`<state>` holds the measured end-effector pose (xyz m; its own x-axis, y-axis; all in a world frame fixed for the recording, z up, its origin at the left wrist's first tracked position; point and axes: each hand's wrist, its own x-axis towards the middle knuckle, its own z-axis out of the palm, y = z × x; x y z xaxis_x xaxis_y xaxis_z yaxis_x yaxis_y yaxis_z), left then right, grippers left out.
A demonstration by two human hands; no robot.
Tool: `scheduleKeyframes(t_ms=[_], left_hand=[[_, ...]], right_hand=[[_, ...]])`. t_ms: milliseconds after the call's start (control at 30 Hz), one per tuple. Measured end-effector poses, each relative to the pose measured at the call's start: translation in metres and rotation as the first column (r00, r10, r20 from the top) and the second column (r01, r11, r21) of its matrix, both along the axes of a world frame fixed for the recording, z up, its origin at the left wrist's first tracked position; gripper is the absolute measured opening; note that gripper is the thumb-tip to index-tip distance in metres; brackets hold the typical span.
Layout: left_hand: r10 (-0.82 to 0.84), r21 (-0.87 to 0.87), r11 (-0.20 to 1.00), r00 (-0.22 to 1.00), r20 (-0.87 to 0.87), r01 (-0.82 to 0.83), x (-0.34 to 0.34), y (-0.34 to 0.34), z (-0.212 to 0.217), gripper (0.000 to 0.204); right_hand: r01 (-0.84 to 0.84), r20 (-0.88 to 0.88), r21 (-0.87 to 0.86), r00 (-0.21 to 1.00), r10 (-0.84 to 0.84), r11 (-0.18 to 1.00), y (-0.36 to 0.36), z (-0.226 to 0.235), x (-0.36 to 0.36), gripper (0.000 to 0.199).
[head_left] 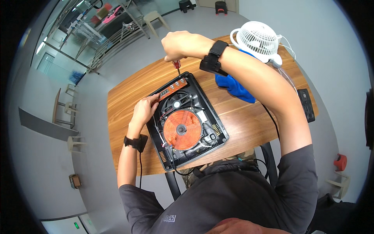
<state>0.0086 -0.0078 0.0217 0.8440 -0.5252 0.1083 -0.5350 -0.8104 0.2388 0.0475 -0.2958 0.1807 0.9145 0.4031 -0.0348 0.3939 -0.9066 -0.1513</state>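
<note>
Our right hand (180,45) grips a red-handled metal screwdriver (177,64), while our loosely spread left hand (144,110) touches the narrow orange circuit board (175,87) between them, probably steadying it.

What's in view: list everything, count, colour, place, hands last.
Table: one, brown, centre
Casing: one, black, on table
Coil: one, copper, in casing
Cooling fan: one, black, in casing
Circuit board: one, orange, in casing
Screwdriver: one, red-handled, right hand
Cloth: one, blue, table's right
Caged fan: one, white, far right
Oblong device: one, black, right edge
Stools: several, beige, red, dark, floor
Rack: one, metallic, upper left
Wristbands: two, black, wrists
Left hand: one, bare, on board
Right hand: one, bare, holding screwdriver
</note>
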Motion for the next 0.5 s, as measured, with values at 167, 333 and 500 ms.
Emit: scheduleKeyframes(t_ms=[167,333,500], left_hand=[[0.016,-0.025,1.000,0.993,0.114,-0.013,0.006,-0.031,0.022,0.025],[-0.060,-0.239,0.969,0.998,-0.006,0.057,0.016,-0.060,0.015,0.028],[-0.040,-0.324,0.946,0.994,-0.106,0.004,0.022,-0.070,0.010,0.028]], right_hand=[[-0.014,0.034,0.014,0.999,0.013,1.000,-0.002,0.006,-0.008,0.028],[-0.053,0.031,0.093,0.998,0.051,0.994,0.002,0.002,-0.012,0.036],[-0.103,0.047,0.153,0.994,0.097,0.983,0.004,0.004,-0.021,0.038]])
